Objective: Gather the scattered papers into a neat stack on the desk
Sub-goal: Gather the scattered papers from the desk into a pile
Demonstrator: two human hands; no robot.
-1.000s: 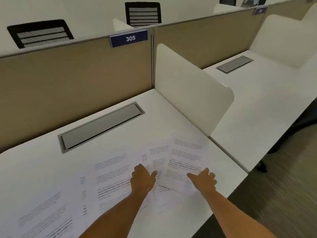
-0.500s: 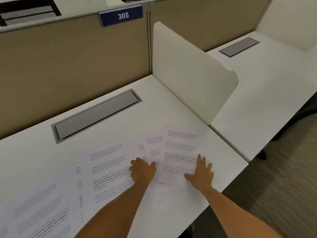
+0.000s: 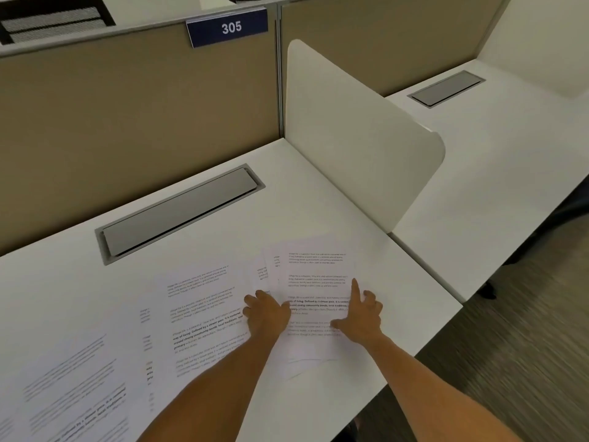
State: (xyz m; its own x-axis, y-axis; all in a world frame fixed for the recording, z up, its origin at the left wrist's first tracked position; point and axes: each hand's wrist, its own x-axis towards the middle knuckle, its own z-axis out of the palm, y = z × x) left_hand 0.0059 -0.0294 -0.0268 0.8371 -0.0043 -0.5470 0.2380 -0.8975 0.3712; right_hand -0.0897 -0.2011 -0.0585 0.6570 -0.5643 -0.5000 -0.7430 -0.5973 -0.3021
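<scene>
Flat on the white desk point(image 3: 318, 193), the papers point(image 3: 204, 314) lie in a loose spread that runs from about 8 o'clock at the bottom-left corner of the view up toward 2 o'clock, where it ends in a small overlapping cluster point(image 3: 315, 272) near the desk's right edge. Each sheet is a thin white rectangle printed with short blocks of black text, some lines in bold; the text lines slope upward to the right, so the sheets' long axes point roughly toward 11 or 12 o'clock. The cluster's top sheet sits nearly upright in the view, with the edges of a few sheets fanned out beneath it at 9 to 10 o'clock and more edges showing below it at 6 o'clock. The nearest sheets at the lower left are blurred.

The left hand point(image 3: 267, 314) rests palm-down on the papers just beside the cluster's left edge, fingers loosely bent, gripping nothing that can be seen. The right hand point(image 3: 361, 317) presses on the top sheet with its index finger straight toward 12 o'clock, thumb out toward 9 o'clock, the other fingers bent; it is released, not grasping.

At 10 o'clock from the hands a long grey metal cable flap point(image 3: 180, 215) is set flush in the smooth desk. A matte white divider point(image 3: 357, 132) with a rounded corner stands at 1 o'clock, and behind runs a tan fabric partition point(image 3: 127, 106) bearing a dark blue plate point(image 3: 228, 27) marked 305.
</scene>
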